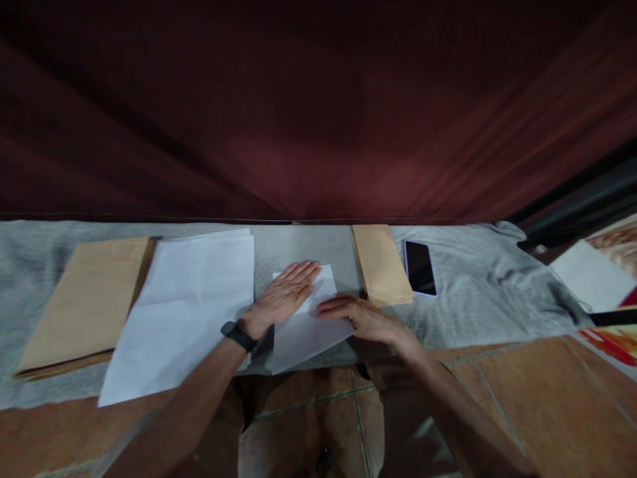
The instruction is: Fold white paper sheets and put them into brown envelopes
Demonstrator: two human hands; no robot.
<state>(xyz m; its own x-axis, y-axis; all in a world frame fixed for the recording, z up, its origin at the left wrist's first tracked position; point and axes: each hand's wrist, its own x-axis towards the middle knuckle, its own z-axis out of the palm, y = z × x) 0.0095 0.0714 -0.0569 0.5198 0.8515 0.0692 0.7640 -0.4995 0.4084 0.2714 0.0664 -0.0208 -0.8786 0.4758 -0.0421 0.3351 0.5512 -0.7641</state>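
A folded white sheet of paper lies in front of me on the grey cloth, its near edge slanting. My left hand, with a black band on the wrist, rests flat on the upper left of the sheet, fingers stretched out. From the right, my right hand lies over the sheet's right edge, fingers held together and pointing left; whether they pinch the paper is hidden. Left of my hands is a stack of larger white sheets, creased across the middle.
Large brown envelopes lie at the far left. Smaller brown envelopes sit right of my hands, beside a dark-screened phone. Grey cloth covers the bench. A dark red curtain hangs behind; tiled floor shows below.
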